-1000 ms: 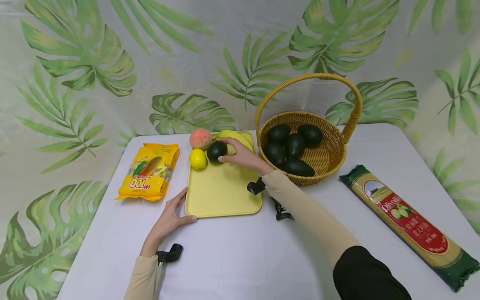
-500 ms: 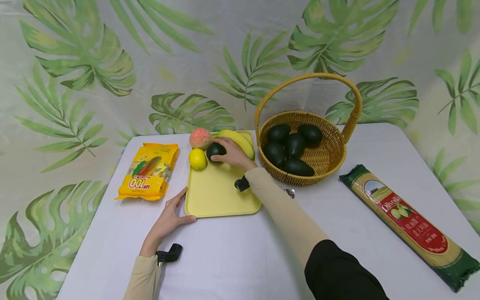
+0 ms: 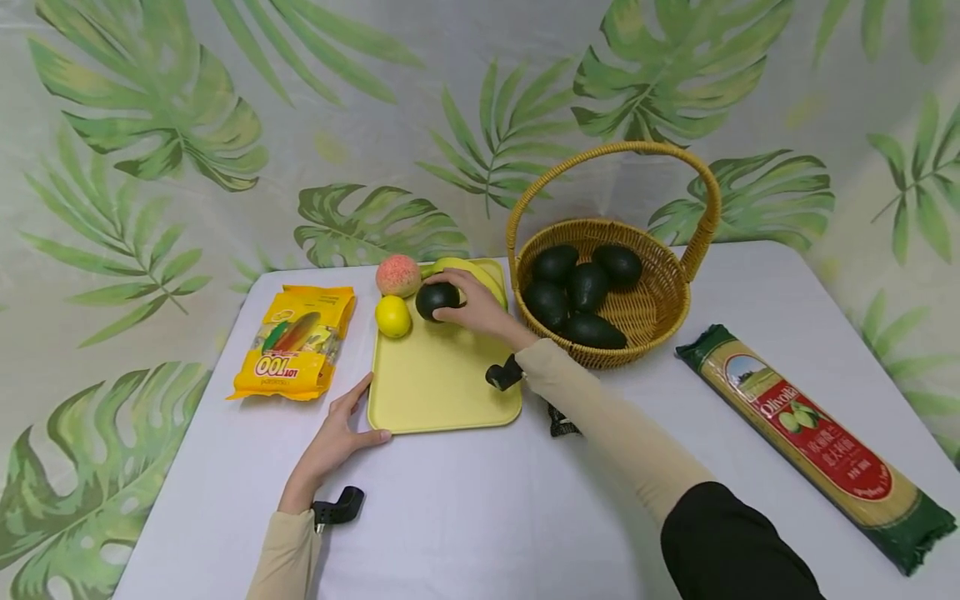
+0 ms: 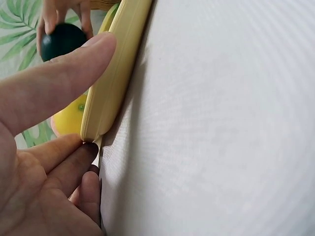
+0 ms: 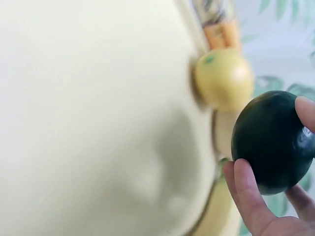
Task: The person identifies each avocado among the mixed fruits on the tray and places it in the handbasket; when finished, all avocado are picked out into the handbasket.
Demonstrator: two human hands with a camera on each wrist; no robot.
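Note:
My right hand (image 3: 480, 307) grips a dark green avocado (image 3: 432, 301) over the far part of a yellow tray (image 3: 442, 392). In the right wrist view, fingers and thumb wrap around the avocado (image 5: 268, 140), which appears raised off the tray, a shadow lying below. A lemon (image 3: 393, 317), a pinkish peach (image 3: 398, 275) and bananas (image 3: 480, 273), partly behind the right hand, lie along the tray's far side. At the tray's near left corner, my left hand (image 3: 333, 446) spreads its thumb and fairly straight fingers against the outer edges, as the left wrist view confirms.
A wicker basket (image 3: 678, 321) with a tall handle and several avocados stands right of the tray. A yellow candy bag (image 3: 292, 346) lies left, a spaghetti pack (image 3: 813, 442) far right. Something black and net-like (image 3: 561, 422) shows partly under the right forearm.
Half a second ago my right hand reached further left and lower with the avocado; now both have come back slightly up and right. The left hand stays at the tray corner.

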